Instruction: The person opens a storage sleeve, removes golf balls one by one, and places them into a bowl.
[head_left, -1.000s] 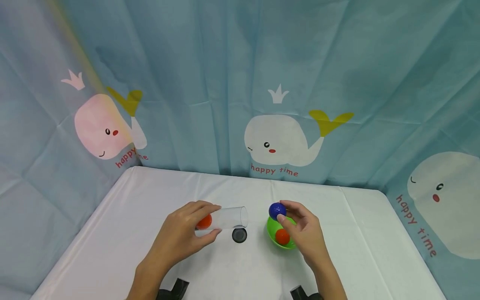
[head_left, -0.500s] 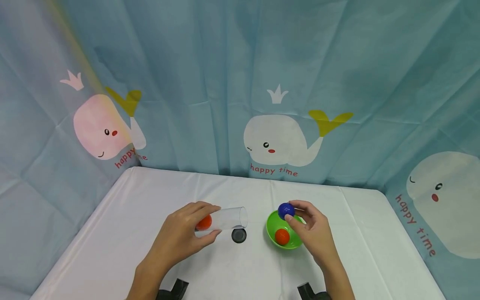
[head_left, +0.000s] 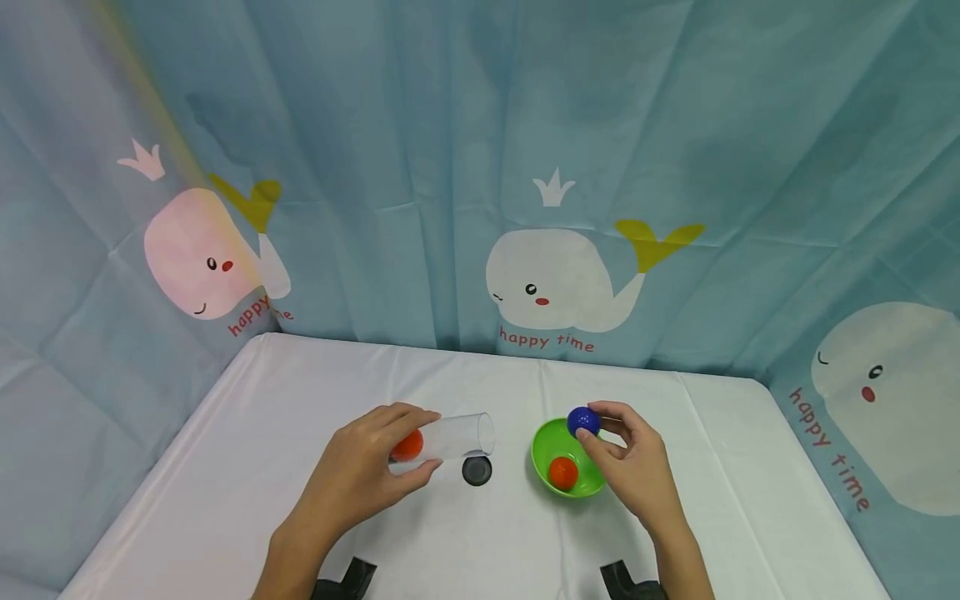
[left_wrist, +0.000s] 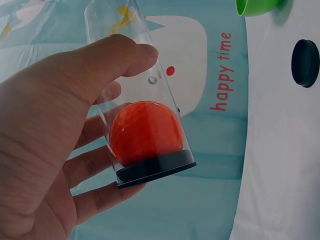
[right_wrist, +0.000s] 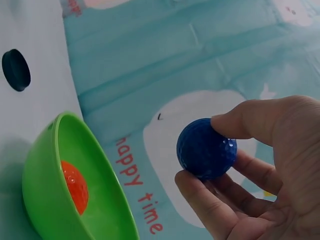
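A clear plastic tube [head_left: 457, 436] lies sideways in my left hand [head_left: 367, 454], thumb on one side and fingers on the other. Inside its closed end, against a black cap [left_wrist: 157, 167], sits an orange golf ball [left_wrist: 145, 131]; the other end is uncovered. My right hand [head_left: 633, 458] pinches a blue golf ball [right_wrist: 206, 149] between thumb and fingertips. That ball is held over the far right rim of a green bowl [head_left: 542, 467]. In the bowl rests another orange golf ball [head_left: 563, 473].
A loose round black cap [head_left: 477, 471] lies on the white tablecloth [head_left: 480, 550], between the tube's uncovered end and the bowl. A teal curtain [head_left: 420, 167] with whale prints stands behind the table.
My right hand has moved to the right with the blue golf ball, uncovering more of the green bowl. My left hand and the tube have stayed nearly still.
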